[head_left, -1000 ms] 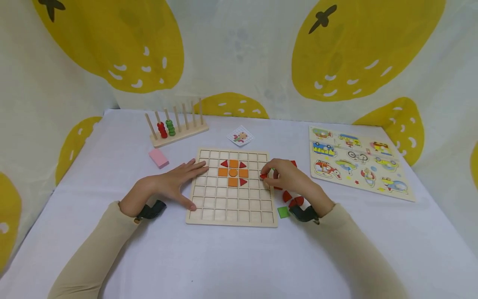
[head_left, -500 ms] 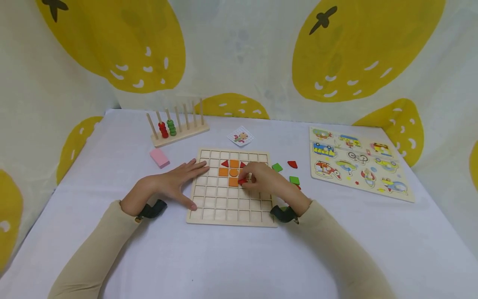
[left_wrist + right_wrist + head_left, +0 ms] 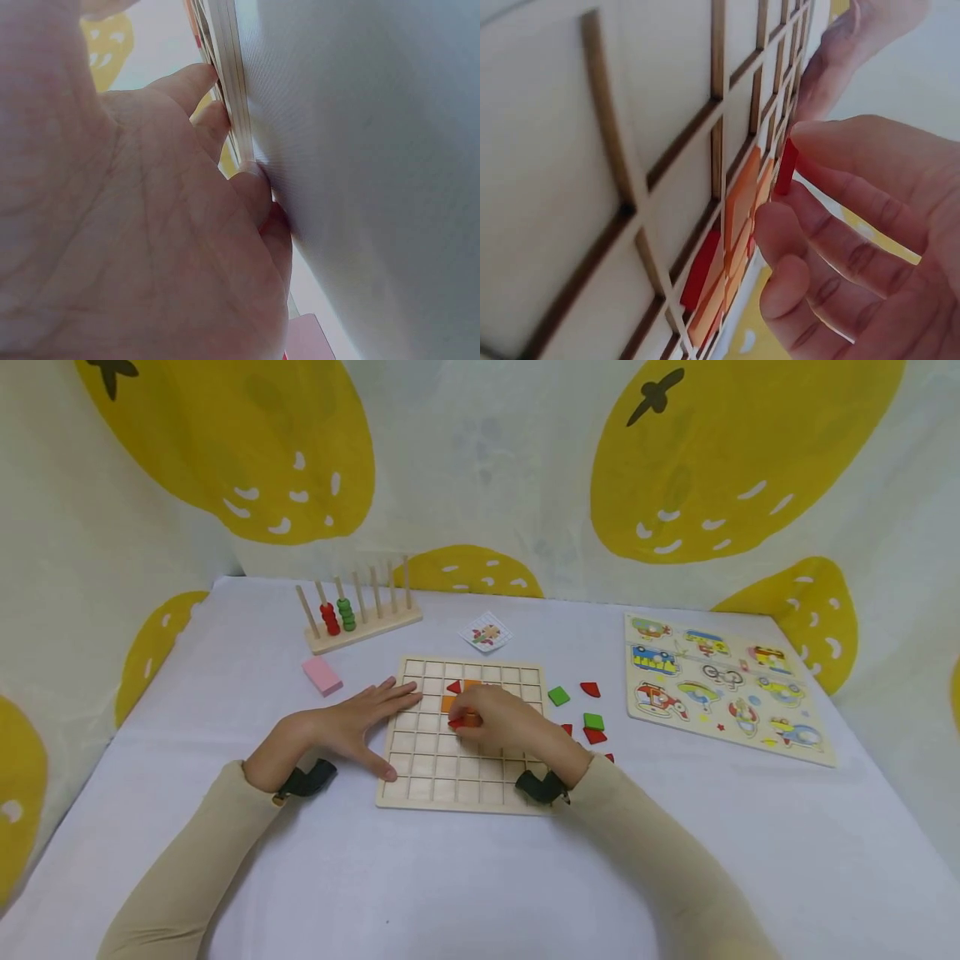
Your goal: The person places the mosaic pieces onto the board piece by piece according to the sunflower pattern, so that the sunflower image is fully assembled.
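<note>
A wooden grid board (image 3: 442, 767) lies in the middle of the table. My left hand (image 3: 341, 727) rests on its left edge with fingers spread; the left wrist view shows fingertips (image 3: 199, 79) at the board's side. Between thumb and fingers my right hand (image 3: 506, 720) pinches a small red triangle tile (image 3: 786, 166) over the grid, left of its centre. Orange tiles (image 3: 742, 195) sit in grid cells beside that hand, which hides part of them in the head view. One red triangle (image 3: 454, 687) lies in a cell above the hand, and another red tile (image 3: 701, 271) shows in the right wrist view.
Green square tiles (image 3: 558, 696) and red quarter-round tiles (image 3: 590, 690) lie right of the board. Behind it is a pattern card (image 3: 486, 632). A peg abacus (image 3: 363, 631) and a pink block (image 3: 322, 677) are at left, a picture puzzle (image 3: 723, 685) at right.
My right hand has carried the red triangle leftward from the board's right edge to left of its centre, uncovering green and red tiles at right. My left hand stays put.
</note>
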A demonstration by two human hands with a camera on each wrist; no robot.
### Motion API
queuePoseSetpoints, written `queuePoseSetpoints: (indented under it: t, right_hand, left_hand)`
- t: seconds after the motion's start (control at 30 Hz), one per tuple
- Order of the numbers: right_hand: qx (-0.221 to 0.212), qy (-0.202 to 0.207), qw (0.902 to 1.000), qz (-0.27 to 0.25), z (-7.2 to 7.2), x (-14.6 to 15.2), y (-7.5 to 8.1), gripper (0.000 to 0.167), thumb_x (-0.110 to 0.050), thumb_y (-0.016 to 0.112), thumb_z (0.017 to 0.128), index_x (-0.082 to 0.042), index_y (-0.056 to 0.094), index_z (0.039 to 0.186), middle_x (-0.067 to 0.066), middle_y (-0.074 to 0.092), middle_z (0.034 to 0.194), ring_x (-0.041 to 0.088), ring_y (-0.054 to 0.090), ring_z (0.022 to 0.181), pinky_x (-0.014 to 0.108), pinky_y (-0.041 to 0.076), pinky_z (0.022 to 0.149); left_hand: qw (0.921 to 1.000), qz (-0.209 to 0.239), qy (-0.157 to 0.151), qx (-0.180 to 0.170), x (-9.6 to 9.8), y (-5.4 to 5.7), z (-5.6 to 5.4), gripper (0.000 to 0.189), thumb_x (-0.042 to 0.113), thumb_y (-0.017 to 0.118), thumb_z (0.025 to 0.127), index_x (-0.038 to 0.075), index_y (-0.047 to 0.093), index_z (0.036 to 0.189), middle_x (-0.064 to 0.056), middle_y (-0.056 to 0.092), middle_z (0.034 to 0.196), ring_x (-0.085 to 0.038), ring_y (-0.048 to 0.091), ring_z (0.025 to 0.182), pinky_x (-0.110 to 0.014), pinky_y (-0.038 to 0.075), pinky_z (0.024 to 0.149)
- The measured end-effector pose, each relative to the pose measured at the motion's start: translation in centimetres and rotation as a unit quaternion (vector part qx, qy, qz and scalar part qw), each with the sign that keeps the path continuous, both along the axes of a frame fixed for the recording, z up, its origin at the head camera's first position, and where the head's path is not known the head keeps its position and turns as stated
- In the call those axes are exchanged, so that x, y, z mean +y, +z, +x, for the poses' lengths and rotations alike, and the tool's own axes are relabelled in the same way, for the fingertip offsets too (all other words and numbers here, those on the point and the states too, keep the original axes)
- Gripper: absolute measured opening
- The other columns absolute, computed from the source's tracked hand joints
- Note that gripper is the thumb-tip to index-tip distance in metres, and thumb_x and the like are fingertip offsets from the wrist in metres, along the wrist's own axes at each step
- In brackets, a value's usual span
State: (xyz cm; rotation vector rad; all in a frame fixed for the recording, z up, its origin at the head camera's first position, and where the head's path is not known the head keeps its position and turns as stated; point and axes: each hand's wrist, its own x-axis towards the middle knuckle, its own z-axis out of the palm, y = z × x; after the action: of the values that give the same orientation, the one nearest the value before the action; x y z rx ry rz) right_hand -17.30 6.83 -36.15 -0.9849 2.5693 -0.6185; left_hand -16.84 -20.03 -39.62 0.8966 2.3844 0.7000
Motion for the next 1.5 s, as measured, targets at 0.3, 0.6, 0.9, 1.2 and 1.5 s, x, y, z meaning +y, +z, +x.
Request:
queuePoseSetpoints:
  t: [0.3,0.6,0.9,1.2,1.5]
  right_hand:
    - [0.022,-0.002,0.9992,0.034,0.1,-0.7,-0.2,0.014,-0.016,0.072,0.090,-0.011,0.071,0.103,0.001,0.062,0.096,0.015,0.054,0.082,0.025,0.047,0.072]
    - [0.032,0.003,0.9991,0.027,-0.2,-0.7,-0.2,0.010,-0.014,0.071,0.090,-0.010,0.071,0.099,0.000,0.063,0.093,0.015,0.054,0.082,0.026,0.047,0.074]
    - [0.033,0.011,0.9993,0.013,-0.4,-0.6,-0.6,0.009,-0.013,0.072,0.090,-0.009,0.071,0.098,0.001,0.064,0.095,0.015,0.052,0.084,0.026,0.047,0.075]
    - [0.014,-0.003,0.9999,0.009,0.0,0.0,-0.2,0.012,-0.014,0.071,0.090,-0.009,0.072,0.101,0.001,0.064,0.096,0.018,0.055,0.088,0.029,0.048,0.082]
    - [0.006,-0.047,0.9988,-0.015,0.5,2.1,0.4,0.012,-0.014,0.071,0.090,-0.009,0.071,0.101,0.001,0.066,0.100,0.019,0.056,0.092,0.030,0.050,0.083]
  left_hand:
    - [1.0000,-0.002,0.001,-0.006,0.3,0.4,0.0,0.115,0.050,0.083,0.072,0.014,0.015,0.158,-0.008,0.004,0.165,-0.034,-0.009,0.149,-0.056,-0.001,0.119]
    - [1.0000,0.000,-0.007,-0.001,0.5,0.6,0.0,0.115,0.048,0.083,0.072,0.012,0.015,0.157,-0.010,0.004,0.164,-0.035,-0.009,0.149,-0.055,-0.001,0.119]
    - [0.9999,0.005,-0.009,-0.006,0.6,0.4,0.0,0.115,0.047,0.083,0.073,0.010,0.015,0.157,-0.012,0.004,0.164,-0.037,-0.009,0.149,-0.057,-0.001,0.118]
    - [0.9999,0.005,-0.011,-0.002,0.5,0.6,0.2,0.114,0.047,0.083,0.073,0.008,0.016,0.157,-0.014,0.005,0.164,-0.039,-0.008,0.149,-0.058,-0.001,0.118]
    - [0.9999,0.000,0.001,-0.012,0.3,0.6,0.3,0.114,0.047,0.082,0.073,0.010,0.015,0.157,-0.012,0.004,0.164,-0.037,-0.009,0.149,-0.057,-0.002,0.118]
